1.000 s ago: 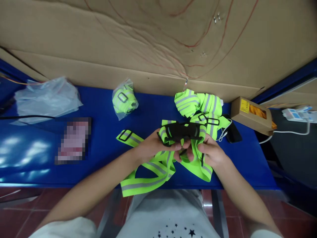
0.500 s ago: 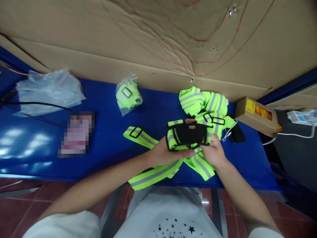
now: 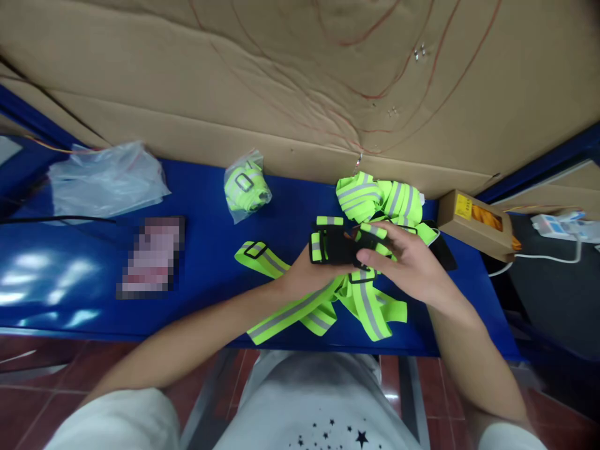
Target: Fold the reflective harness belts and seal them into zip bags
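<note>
A black plastic buckle (image 3: 338,245) on neon-yellow reflective straps (image 3: 368,306) is held up between both hands over the blue table. My left hand (image 3: 302,275) closes around the buckle's left end from below, its fingers mostly hidden. My right hand (image 3: 398,255) grips the right end, thumb in front and fingers behind. The straps, with grey stripes and black slide adjusters, hang under the hands and spread to the table's front edge. One strap end with an adjuster (image 3: 255,250) lies left of my left hand.
Rolled reflective straps (image 3: 379,197) lie behind my hands. A bagged strap bundle (image 3: 246,187), clear plastic bags (image 3: 107,178) and a pixelated flat object (image 3: 152,256) lie to the left. At right are a dark phone (image 3: 443,250) and an open cardboard box (image 3: 475,225). Cardboard (image 3: 281,81) walls the back.
My right hand has come up from beneath the straps onto the buckle's right end, its thumb now in front. My left hand keeps its hold. The view has shifted slightly.
</note>
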{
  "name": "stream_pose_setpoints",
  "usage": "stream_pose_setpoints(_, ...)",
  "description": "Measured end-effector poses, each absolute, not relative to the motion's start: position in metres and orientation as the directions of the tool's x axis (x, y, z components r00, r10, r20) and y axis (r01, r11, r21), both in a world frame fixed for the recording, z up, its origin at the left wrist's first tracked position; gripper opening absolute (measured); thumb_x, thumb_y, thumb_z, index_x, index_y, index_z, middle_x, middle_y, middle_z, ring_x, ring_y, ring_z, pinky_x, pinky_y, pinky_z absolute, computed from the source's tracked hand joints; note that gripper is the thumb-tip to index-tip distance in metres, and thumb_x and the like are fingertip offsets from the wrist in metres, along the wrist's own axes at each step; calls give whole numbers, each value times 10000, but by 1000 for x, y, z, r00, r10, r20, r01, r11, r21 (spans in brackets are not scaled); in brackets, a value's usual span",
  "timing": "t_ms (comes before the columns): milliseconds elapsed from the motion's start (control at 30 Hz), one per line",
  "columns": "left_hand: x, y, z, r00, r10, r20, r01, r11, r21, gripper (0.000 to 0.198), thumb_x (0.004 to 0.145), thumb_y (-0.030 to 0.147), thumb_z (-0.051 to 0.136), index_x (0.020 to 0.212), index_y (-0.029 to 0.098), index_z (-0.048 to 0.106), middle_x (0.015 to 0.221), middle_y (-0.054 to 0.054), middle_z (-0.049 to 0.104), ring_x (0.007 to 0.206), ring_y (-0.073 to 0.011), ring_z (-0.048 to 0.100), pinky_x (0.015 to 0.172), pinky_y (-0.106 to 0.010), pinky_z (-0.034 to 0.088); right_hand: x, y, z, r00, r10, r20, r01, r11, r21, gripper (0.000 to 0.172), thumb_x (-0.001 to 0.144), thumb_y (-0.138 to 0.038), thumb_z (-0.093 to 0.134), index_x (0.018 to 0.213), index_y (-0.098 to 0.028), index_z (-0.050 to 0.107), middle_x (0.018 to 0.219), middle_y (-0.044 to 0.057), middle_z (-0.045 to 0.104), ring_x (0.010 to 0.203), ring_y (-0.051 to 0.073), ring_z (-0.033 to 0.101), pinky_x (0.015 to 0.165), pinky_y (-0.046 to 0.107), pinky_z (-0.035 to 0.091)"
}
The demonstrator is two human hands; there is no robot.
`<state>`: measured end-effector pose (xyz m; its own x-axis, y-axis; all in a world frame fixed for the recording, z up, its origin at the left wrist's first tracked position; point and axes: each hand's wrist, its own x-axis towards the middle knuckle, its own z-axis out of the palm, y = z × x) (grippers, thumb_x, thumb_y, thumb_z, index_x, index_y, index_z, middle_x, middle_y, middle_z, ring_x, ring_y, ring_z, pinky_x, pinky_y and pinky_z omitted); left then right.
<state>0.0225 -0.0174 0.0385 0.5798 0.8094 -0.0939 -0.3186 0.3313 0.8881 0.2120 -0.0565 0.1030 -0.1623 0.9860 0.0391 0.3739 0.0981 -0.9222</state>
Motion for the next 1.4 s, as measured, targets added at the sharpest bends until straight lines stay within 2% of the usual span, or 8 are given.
stream_pose_setpoints(267, 15, 2, 83, 630, 774, 71, -329, 183, 926, 577, 651, 484, 917, 1133, 220, 742, 1226, -72, 741, 1247, -327, 634, 1022, -427, 539, 212, -33, 160, -147, 983, 109, 183, 135, -974, 293, 791, -416, 857, 1023, -252, 786, 978, 2, 770, 915, 197, 727, 816, 314, 594)
stream_pose_setpoints(367, 8, 14, 95, 486, 865, 127, -242, -7, 970, 422, 655, 399, 927, 983, 191, 763, 1029, -58, 780, 1042, -275, 708, 963, -396, 560, 216, -30, 167, -105, 982, 154, 155, 170, -973, 312, 767, -419, 883, 1024, -268, 793, 989, 12, 773, 879, 204, 727, 779, 325, 599)
stream_pose_setpoints(533, -7, 23, 114, 741, 670, 51, -101, 36, 994, 238, 756, 354, 857, 803, 154, 737, 753, -48, 738, 687, -193, 693, 709, -319, 573, 215, -25, 166, -106, 981, 161, 49, 167, -985, 341, 733, -401, 913, 1027, -274, 796, 955, 11, 769, 831, 198, 722, 734, 318, 592)
stream_pose_setpoints(767, -1, 36, 102, 716, 676, 171, 65, -309, 949, 138, 850, 303, 757, 814, 171, 774, 837, -54, 774, 851, -221, 736, 856, -324, 575, 220, -19, 160, -88, 981, 171, 8, 173, -985, 281, 788, -381, 871, 1013, -248, 768, 929, 10, 770, 800, 193, 730, 706, 311, 596)
stream_pose_setpoints(967, 13, 37, 83, 742, 653, 152, -185, -18, 983, 370, 899, 377, 725, 1215, 187, 753, 1259, -97, 749, 1201, -295, 694, 1052, -416, 532, 223, -16, 153, 31, 932, 361, 123, 355, -927, 269, 848, -430, 817, 1054, -282, 726, 1035, 19, 772, 944, 247, 753, 787, 376, 628)
stream_pose_setpoints(1100, 11, 36, 95, 700, 692, 177, -220, -27, 975, 388, 839, 315, 801, 1208, 200, 772, 1362, -70, 704, 1401, -324, 549, 1202, -418, 393, 223, -15, 153, 97, 852, 515, 219, 486, -846, 261, 901, -469, 755, 1109, -326, 692, 1144, 23, 764, 1063, 262, 739, 878, 416, 631)
stream_pose_setpoints(1300, 20, 23, 103, 684, 710, 167, -282, 47, 958, 388, 827, 416, 817, 1127, 176, 767, 1097, -80, 791, 1041, -285, 743, 889, -352, 584, 212, -14, 148, 162, 704, 691, 381, 602, -702, 246, 881, -436, 784, 1084, -328, 698, 1047, 30, 774, 994, 274, 745, 874, 454, 622)
stream_pose_setpoints(1400, 26, 16, 99, 635, 750, 185, -281, 2, 960, 421, 789, 412, 853, 1130, 186, 752, 1075, -69, 787, 1066, -282, 730, 902, -354, 589, 203, -12, 140, 178, 649, 739, 454, 612, -647, 242, 884, -398, 786, 1094, -323, 694, 1046, 34, 770, 969, 265, 742, 860, 444, 617)
